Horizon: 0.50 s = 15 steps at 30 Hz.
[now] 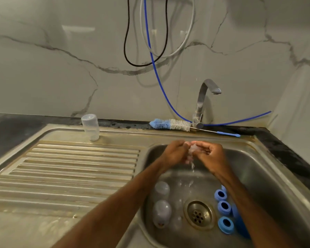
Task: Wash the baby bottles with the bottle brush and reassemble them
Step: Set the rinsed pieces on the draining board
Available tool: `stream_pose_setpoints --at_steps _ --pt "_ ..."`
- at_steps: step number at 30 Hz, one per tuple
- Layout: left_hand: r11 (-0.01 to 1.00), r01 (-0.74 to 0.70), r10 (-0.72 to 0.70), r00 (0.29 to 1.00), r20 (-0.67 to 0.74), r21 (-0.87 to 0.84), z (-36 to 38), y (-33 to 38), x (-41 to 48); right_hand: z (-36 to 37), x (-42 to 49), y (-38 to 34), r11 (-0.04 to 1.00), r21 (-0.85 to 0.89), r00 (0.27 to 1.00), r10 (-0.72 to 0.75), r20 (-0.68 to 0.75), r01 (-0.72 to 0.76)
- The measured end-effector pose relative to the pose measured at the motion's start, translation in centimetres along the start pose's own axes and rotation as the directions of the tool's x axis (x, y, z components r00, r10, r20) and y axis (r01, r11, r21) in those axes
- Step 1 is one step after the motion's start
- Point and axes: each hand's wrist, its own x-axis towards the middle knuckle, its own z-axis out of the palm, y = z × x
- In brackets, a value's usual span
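Observation:
Over the steel sink [268,169], my left hand [175,152] and my right hand [210,155] meet and both hold a small clear teat [192,151]; water drips from it. Two clear bottles [161,190] [161,213] lie in the sink at the left. Three blue screw rings [220,195] [224,207] [225,224] lie at the right of the drain [199,214]. A blue and white bottle brush [170,124] rests on the back ledge. One clear bottle [90,127] stands upside down at the back of the draining board.
The ribbed draining board [70,169] stretches to the left of the sink. A steel tap [202,102] stands behind the sink, its spout pointing right. A blue hose [161,85] and cables hang down the marble wall. Dark worktop borders the sink.

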Motion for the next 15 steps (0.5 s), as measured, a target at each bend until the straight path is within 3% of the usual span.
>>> stream_pose_setpoints --at_steps 2,3,5,11,15 --pt "0.939 0.155 -0.142 0.988 0.066 -0.308 0.7 -0.2 -1.1 0.3 -0.2 -0.3 0.986 -0.156 0.998 -0.053 0.041 0.058" --pt "0.922 0.179 -0.168 0.984 0.062 -0.342 1.0 -0.3 -1.2 0.5 -0.4 -0.4 0.968 -0.233 0.994 -0.080 0.069 0.094" --pt "0.929 0.192 -0.181 0.981 0.065 -0.317 1.6 -0.2 -1.3 0.8 -0.9 -1.0 0.927 -0.344 0.987 -0.119 0.110 0.150" --pt "0.937 0.173 -0.173 0.985 0.026 -0.303 1.7 -0.1 -1.4 0.6 -0.5 -0.9 0.863 -0.446 0.969 -0.179 0.170 0.238" --pt "0.964 0.211 -0.206 0.977 0.046 -0.165 0.9 0.0 -1.9 0.4 -0.6 0.0 0.898 -0.380 0.963 -0.141 0.229 0.222"
